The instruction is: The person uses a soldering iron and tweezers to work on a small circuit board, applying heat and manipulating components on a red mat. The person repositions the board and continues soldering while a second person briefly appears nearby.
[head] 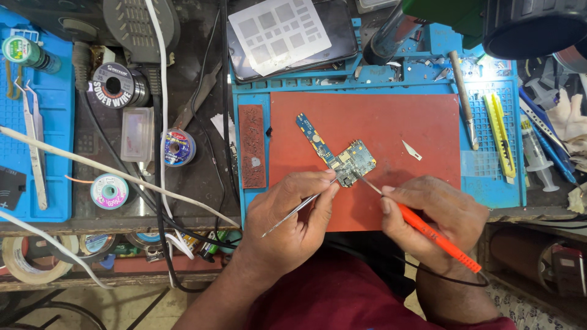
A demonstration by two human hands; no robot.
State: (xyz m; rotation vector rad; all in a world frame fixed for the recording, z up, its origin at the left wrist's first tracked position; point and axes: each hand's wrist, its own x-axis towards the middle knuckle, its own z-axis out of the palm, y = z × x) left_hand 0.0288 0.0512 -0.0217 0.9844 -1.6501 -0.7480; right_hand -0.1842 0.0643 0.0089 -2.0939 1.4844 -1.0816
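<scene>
A small blue circuit board [335,151] lies on the red mat [391,122] in the middle of the bench. My left hand [293,214] grips metal tweezers [298,208] whose tips touch the board's lower edge. My right hand [428,217] holds an orange-handled soldering iron [437,238]; its thin metal tip meets the board from the right, next to the tweezers' tips. A black cord trails from the iron's handle toward my lap.
A blue work mat [498,177] frames the red one. On it lie a yellow utility knife [501,131], a loose blade [411,150] and a wooden-handled tool [463,98]. Solder spools [116,85], tape rolls, tweezers [33,140] and cables crowd the left. A phone with a stencil [287,33] rests at the back.
</scene>
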